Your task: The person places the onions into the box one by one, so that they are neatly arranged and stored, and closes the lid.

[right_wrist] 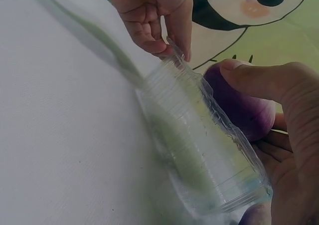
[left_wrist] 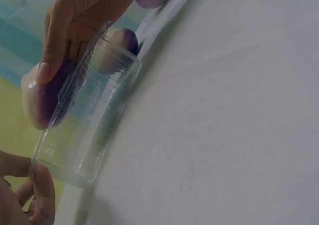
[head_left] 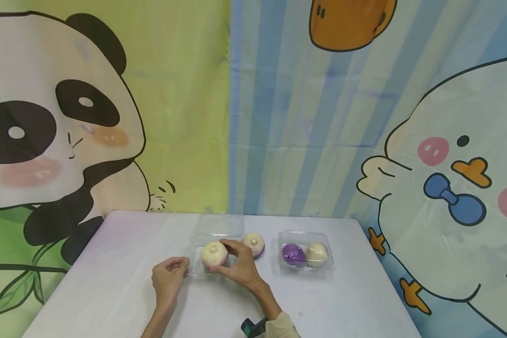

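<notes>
My right hand (head_left: 242, 267) holds a purple-and-white turnip (head_left: 214, 255) between thumb and fingers, white side up, at the open mouth of a clear plastic clamshell box (left_wrist: 82, 145). With thumb and fingers, my left hand (head_left: 169, 277) pinches the box's left edge. The box's lid (head_left: 218, 225) is folded back on the far side. In both wrist views the box's inside shows through its clear wall, with the held turnip at rim height. Just right of the box, a second turnip (head_left: 254, 244) sits on the table, close behind my right hand.
Farther right stands another clear box (head_left: 282, 237) with its lid down, holding a purple-side-up turnip (head_left: 293, 255) and a pale-side-up one (head_left: 317, 255). A black device (head_left: 253, 327) shows by the right wrist. A cartoon-printed curtain (head_left: 186, 117) hangs behind the white table (head_left: 342, 300).
</notes>
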Tool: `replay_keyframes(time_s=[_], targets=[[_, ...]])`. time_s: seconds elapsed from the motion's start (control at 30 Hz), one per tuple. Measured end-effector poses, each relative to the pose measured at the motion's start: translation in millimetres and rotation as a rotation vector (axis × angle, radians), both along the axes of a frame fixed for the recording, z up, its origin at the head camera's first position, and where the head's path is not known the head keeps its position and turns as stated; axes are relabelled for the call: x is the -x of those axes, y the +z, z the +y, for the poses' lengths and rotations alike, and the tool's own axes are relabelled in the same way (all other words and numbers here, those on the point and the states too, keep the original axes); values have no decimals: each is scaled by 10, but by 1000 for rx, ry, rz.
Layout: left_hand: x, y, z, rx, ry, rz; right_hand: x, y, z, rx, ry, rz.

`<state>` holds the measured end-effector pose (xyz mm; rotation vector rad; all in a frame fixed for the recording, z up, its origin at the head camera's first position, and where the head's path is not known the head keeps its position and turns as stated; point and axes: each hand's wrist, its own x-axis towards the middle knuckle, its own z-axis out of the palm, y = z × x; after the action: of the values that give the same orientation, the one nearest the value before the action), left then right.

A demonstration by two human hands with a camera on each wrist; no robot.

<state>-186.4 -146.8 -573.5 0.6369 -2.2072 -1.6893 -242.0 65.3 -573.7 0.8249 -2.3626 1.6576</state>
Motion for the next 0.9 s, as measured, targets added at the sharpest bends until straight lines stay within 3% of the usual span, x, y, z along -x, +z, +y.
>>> replay_keyframes(time_s=[0.5,0.9], targets=[[0,10,-9,-16,-7,12,47,75,-41,-72,77,11],[-1,10,-18,-27,-18,14,85,155,-111,-146,110,-37]])
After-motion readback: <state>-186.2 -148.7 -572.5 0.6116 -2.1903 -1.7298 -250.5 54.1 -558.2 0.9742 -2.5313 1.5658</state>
